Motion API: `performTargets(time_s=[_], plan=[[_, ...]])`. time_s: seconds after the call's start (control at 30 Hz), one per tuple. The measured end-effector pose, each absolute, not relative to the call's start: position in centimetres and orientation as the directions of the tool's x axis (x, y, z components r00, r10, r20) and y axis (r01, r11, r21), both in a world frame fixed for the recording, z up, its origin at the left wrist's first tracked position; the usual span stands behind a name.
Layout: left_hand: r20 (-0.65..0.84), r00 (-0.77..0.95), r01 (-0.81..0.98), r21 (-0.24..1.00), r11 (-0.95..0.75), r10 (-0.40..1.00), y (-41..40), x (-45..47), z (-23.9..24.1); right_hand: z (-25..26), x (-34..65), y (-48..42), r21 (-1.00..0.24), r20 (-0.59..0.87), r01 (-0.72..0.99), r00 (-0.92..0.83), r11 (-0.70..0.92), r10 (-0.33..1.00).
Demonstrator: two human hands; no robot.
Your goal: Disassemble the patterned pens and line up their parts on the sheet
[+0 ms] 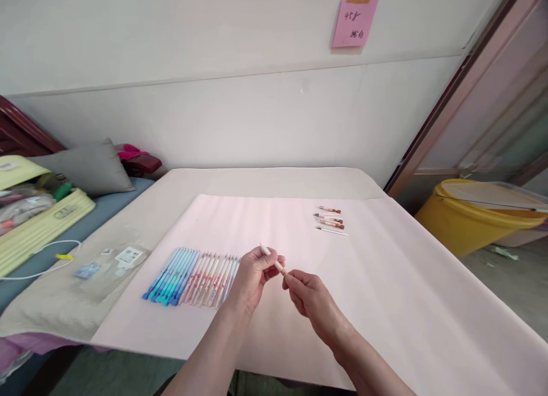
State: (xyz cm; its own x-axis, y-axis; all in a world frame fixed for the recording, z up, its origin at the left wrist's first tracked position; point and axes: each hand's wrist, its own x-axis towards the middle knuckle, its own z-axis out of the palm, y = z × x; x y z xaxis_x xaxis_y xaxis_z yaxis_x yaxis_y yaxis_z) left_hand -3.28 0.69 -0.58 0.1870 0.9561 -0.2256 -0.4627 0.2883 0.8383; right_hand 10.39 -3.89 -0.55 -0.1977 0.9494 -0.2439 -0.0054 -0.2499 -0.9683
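Between the fingers of my left hand (253,275) is a white pen (265,250), its tip pointing up and to the left. My right hand (311,296) pinches the small brownish piece at the pen's lower end; whether that piece is separate from the barrel I cannot tell. A row of blue pens (173,276) lies left of my hands on the pink sheet. Beside it, closer to my left hand, are several pale pens with red patterns (208,279), partly hidden by my forearm. Farther off to the right lie brown-ended pen parts (331,220) and a thin refill (331,231).
A pink sheet (363,304) covers much of the table. Clear plastic packaging (117,265) lies at its left. Past that are a yellow box with bagged items (47,225), a white cable (38,277) and a grey pillow (88,168). A yellow bin (445,219) stands at right.
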Motion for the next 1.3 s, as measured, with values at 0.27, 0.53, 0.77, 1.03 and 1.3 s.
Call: performTargets(time_s=[0.27,0.53,0.77,1.03,1.3], plan=[[-0.26,0.231,-0.552,0.759,0.346,0.938,0.5,-3.0,-0.3,-0.9,10.1,-3.9,-0.953,-0.136,0.28,-0.058,-0.114,0.989],[-0.221,0.23,-0.528,0.789,0.313,0.948,0.1,-2.9,-0.1,-0.5,10.3,-4.0,-0.981,-0.189,0.077,-0.132,-0.18,0.973],[-0.269,0.192,-0.534,0.778,0.33,0.944,-0.1,-2.4,-0.1,-1.4,10.0,-4.0,-0.86,0.048,0.51,0.01,0.036,0.999],[-0.32,0.083,-0.352,0.877,0.328,0.944,0.0,-2.6,-0.3,-1.4,10.4,-3.9,-0.812,0.062,0.58,-0.014,0.059,0.998],[-0.315,0.079,-0.355,0.878,0.322,0.946,0.1,-2.8,-0.4,-1.5,10.9,-3.9,-0.781,0.136,0.619,0.037,0.084,0.99]])
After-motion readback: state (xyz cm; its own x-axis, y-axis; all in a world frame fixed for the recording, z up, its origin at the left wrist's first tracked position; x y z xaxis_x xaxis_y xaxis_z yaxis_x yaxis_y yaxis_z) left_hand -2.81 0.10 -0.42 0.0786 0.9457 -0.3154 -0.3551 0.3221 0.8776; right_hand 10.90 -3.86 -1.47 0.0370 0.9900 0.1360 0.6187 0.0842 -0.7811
